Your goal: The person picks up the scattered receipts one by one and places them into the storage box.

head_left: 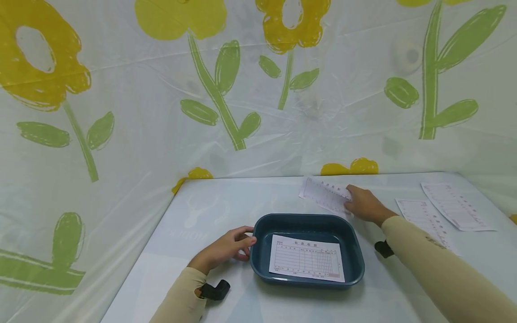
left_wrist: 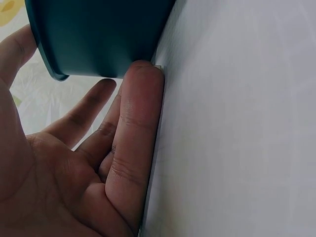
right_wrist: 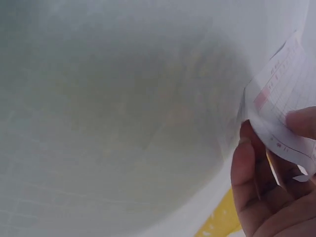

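Observation:
A dark teal tray [head_left: 307, 285] stands on the table with a printed receipt form [head_left: 305, 259] lying flat in it. My left hand [head_left: 226, 247] is at the tray's left end; in the left wrist view, fingers [left_wrist: 140, 113] reach toward the tray wall [left_wrist: 94, 39], one digit touching its rim. Beyond the tray's back right corner, my right hand [head_left: 365, 204] pinches another receipt form [head_left: 325, 194] by its right end. In the right wrist view that form [right_wrist: 281, 94] bends between thumb and fingers. Its left part extends over the table behind the tray.
Two more printed forms lie at the table's right side, one nearer [head_left: 424, 220] and partly behind the right sleeve, the other [head_left: 456, 206] farther right. A white curtain [head_left: 343, 125] with yellow flowers hangs along the back and left edges of the table [head_left: 161, 260].

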